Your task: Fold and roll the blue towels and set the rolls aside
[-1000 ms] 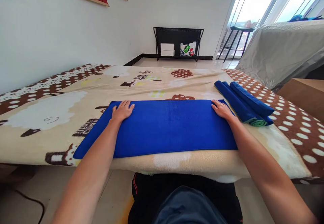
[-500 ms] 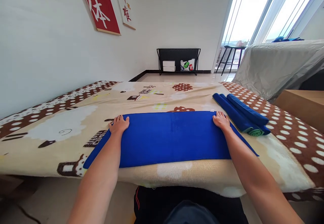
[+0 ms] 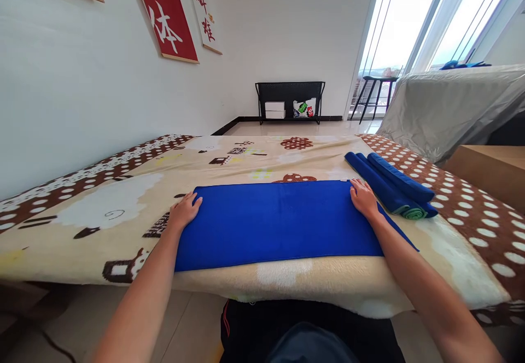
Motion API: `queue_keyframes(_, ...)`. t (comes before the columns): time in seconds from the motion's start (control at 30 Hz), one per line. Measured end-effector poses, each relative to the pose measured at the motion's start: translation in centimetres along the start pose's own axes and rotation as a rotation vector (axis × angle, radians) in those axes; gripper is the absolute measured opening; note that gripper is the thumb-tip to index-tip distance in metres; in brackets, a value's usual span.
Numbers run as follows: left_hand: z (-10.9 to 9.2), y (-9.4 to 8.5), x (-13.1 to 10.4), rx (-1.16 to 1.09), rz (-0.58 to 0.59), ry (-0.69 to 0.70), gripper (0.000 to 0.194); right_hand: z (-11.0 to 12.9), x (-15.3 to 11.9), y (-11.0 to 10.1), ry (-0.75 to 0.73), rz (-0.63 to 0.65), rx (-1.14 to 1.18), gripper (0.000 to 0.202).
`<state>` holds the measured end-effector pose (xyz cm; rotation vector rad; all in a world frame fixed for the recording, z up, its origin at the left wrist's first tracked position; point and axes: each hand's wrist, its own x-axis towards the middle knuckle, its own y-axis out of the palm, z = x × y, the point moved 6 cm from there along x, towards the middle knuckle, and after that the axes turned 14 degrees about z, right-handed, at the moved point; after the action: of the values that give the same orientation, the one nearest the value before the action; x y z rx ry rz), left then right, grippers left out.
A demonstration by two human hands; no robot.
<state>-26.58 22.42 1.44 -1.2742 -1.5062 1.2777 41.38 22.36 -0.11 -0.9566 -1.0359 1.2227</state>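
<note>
My left hand (image 3: 183, 210) has slid off to the blue towel (image 3: 283, 223)'s left edge, fingers loosely spread; right hand (image 3: 363, 199) stays flat on its right end, holding nothing. Towel lies smoothed on the blanket (image 3: 102, 210).

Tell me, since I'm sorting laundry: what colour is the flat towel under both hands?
Solid royal blue towel, seen in the head view.

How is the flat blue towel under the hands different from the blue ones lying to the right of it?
The flat blue towel lies spread out under the left hand and right hand; the rolled towels are wound tight and untouched. The rolled towels show a green end, while the flat one looks all blue. Both rest on the patterned blanket.
</note>
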Motion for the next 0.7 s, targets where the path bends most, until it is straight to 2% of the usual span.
queue_keyframes(0.1,0.8,0.0,-3.3,-0.001,-0.021,0.064,0.065,1.0,-2.7,-0.2,-0.143,0.013,0.002,0.053)
queue_keyframes(0.17,1.7,0.4,-6.2,0.005,-0.012,0.131,0.065,0.9,-4.9,0.2,-0.211,0.062,0.008,0.052)
queue_keyframes(0.27,2.8,1.0,-10.9,0.031,-0.053,0.234,0.061,-0.8,-8.6,0.8,-0.221,0.119,0.02,0.055)
queue_keyframes(0.4,3.5,1.7,-17.0,0.042,-0.21,0.276,0.057,-3.5,-13.6,0.6,-0.21,0.093,0.008,0.056)
queue_keyframes(0.53,3.2,2.3,-21.3,-0.054,-0.41,0.215,0.056,-5.5,-18.0,0.0,-0.232,0.018,0.003,0.056)
queue_keyframes(0.63,2.7,2.4,-23.0,-0.148,-0.531,0.101,0.053,-6.8,-20.4,-0.3,-0.225,-0.047,0.023,0.054)
queue_keyframes(0.7,2.1,1.7,-23.6,-0.225,-0.614,0.002,0.049,-7.0,-21.2,-0.8,-0.175,-0.106,0.045,0.052)
